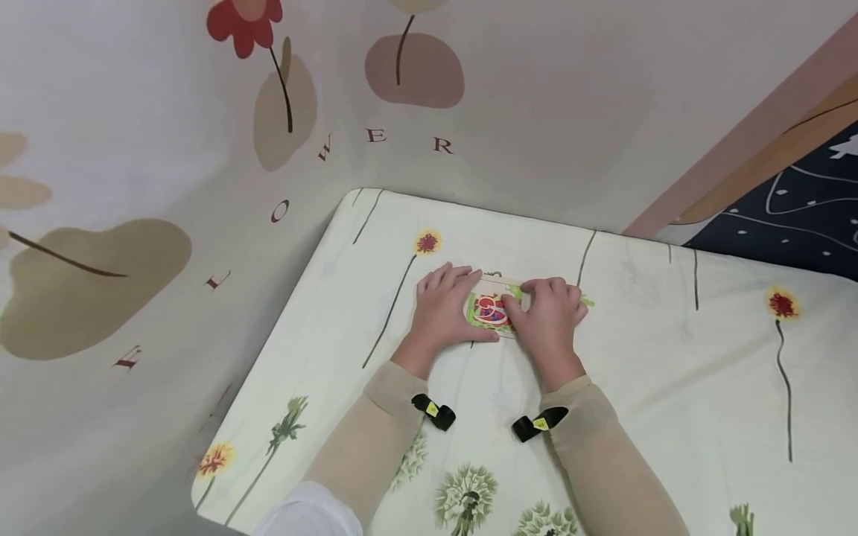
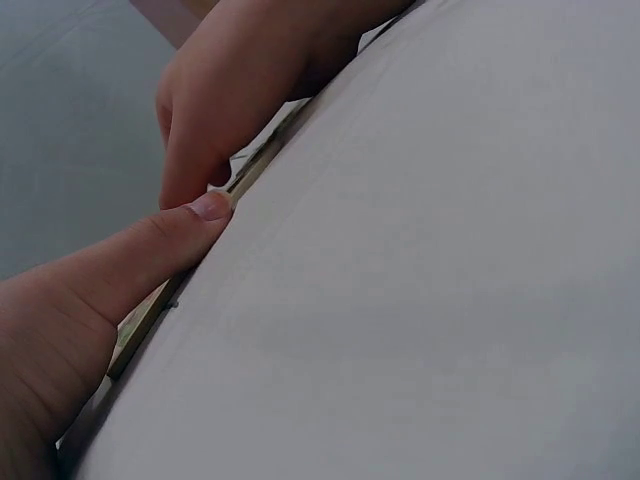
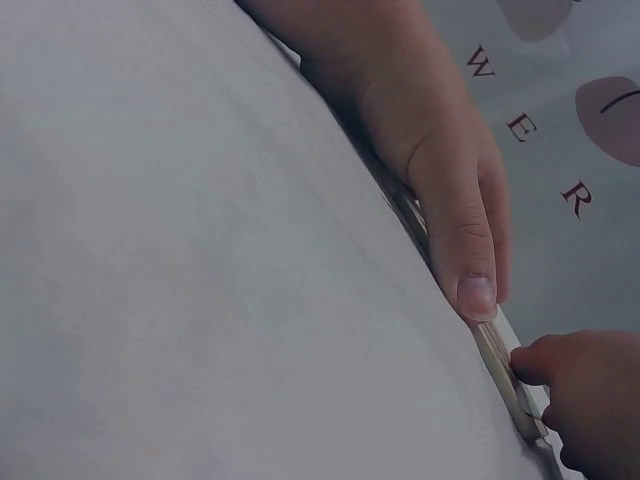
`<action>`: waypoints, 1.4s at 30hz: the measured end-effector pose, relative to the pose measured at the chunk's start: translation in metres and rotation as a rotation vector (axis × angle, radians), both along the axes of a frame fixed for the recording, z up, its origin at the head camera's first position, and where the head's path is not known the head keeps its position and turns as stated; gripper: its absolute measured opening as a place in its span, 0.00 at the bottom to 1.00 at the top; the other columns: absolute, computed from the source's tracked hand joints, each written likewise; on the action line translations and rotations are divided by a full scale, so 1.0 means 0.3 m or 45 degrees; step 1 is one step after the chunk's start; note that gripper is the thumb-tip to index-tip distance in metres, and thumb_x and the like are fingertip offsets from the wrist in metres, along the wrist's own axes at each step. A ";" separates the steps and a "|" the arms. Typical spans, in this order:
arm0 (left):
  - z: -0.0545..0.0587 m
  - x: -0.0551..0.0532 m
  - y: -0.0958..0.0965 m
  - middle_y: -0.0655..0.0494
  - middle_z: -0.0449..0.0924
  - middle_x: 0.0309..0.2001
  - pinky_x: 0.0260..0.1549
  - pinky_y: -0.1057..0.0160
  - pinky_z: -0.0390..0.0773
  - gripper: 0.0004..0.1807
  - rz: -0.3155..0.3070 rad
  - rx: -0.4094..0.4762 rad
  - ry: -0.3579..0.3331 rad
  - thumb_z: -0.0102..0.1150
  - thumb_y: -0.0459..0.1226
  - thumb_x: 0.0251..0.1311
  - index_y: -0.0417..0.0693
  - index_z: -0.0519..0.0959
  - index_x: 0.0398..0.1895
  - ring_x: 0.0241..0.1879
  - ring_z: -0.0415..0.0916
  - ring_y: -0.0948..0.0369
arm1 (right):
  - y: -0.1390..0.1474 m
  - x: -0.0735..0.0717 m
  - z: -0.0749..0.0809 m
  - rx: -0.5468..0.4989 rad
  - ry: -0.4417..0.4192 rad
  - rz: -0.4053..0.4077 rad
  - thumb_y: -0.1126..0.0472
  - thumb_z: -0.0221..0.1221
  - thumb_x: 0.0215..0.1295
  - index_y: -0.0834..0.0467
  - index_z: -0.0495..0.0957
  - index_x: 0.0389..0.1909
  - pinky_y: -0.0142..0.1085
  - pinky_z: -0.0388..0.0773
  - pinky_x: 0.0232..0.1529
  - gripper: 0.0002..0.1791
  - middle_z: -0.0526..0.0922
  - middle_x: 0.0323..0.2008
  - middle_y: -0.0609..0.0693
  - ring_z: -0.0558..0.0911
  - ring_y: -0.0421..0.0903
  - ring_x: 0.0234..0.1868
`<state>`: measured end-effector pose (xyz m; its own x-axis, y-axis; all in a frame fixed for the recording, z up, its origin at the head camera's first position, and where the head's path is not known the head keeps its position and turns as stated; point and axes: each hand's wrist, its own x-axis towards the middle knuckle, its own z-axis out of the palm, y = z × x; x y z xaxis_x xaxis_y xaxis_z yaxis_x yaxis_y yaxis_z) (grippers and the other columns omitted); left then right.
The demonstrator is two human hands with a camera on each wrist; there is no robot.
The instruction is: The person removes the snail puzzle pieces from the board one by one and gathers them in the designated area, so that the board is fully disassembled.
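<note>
A small flat wooden puzzle board (image 1: 488,308) with a red, purple and green picture lies on the cloth, between both hands. My left hand (image 1: 442,309) grips its left side, with the index finger at the far corner and the thumb (image 2: 205,208) along the near edge. My right hand (image 1: 551,316) holds the right side. Its thumb bends over the picture and its index finger is at the far right corner, so that part of the board is hidden. From the side, the board's thin edge (image 3: 505,390) shows beneath the left thumb and by the right fingertips.
A white cloth (image 1: 670,387) printed with flowers and dandelions covers the table. A curtain (image 1: 536,149) with printed letters and flowers hangs behind and to the left. Dark patterned fabric (image 1: 791,208) shows at the right. Black cameras (image 1: 439,414) are strapped to both wrists.
</note>
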<state>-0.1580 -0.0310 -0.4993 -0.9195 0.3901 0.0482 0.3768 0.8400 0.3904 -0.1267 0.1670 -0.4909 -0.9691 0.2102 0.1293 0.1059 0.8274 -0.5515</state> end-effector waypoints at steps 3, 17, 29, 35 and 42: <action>0.003 0.002 0.001 0.59 0.62 0.80 0.76 0.41 0.50 0.67 0.000 -0.002 -0.002 0.78 0.75 0.37 0.60 0.66 0.83 0.82 0.48 0.50 | 0.001 0.000 -0.006 -0.002 0.005 0.010 0.42 0.68 0.69 0.60 0.86 0.51 0.66 0.55 0.61 0.25 0.78 0.54 0.61 0.67 0.65 0.60; 0.007 0.002 0.000 0.59 0.61 0.80 0.76 0.41 0.49 0.67 -0.001 -0.005 -0.022 0.77 0.75 0.38 0.60 0.66 0.83 0.82 0.46 0.50 | -0.003 0.001 -0.004 -0.002 -0.001 0.005 0.44 0.70 0.69 0.59 0.87 0.53 0.66 0.53 0.62 0.24 0.79 0.53 0.59 0.67 0.64 0.61; 0.011 0.000 0.007 0.59 0.61 0.80 0.76 0.41 0.49 0.66 0.006 -0.021 -0.017 0.77 0.75 0.38 0.60 0.66 0.83 0.82 0.47 0.50 | 0.002 -0.004 0.002 -0.040 -0.005 0.014 0.44 0.70 0.69 0.61 0.84 0.53 0.67 0.53 0.61 0.25 0.80 0.55 0.60 0.67 0.65 0.62; 0.010 0.000 0.005 0.59 0.61 0.80 0.76 0.42 0.49 0.66 0.006 -0.021 -0.010 0.77 0.75 0.38 0.60 0.66 0.83 0.82 0.47 0.50 | 0.005 -0.012 -0.004 -0.059 0.027 0.029 0.47 0.71 0.68 0.60 0.83 0.54 0.65 0.53 0.60 0.24 0.85 0.51 0.56 0.72 0.63 0.57; 0.009 0.002 0.004 0.59 0.61 0.80 0.76 0.42 0.50 0.67 0.012 -0.028 -0.014 0.77 0.76 0.38 0.61 0.66 0.83 0.82 0.47 0.50 | 0.000 -0.007 -0.007 -0.070 0.082 0.081 0.51 0.72 0.68 0.59 0.84 0.54 0.65 0.53 0.61 0.20 0.88 0.46 0.55 0.75 0.60 0.54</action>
<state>-0.1574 -0.0299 -0.4966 -0.9236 0.3821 0.0301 0.3647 0.8518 0.3760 -0.1287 0.1672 -0.4932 -0.9708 0.1570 0.1815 0.0172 0.7998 -0.6000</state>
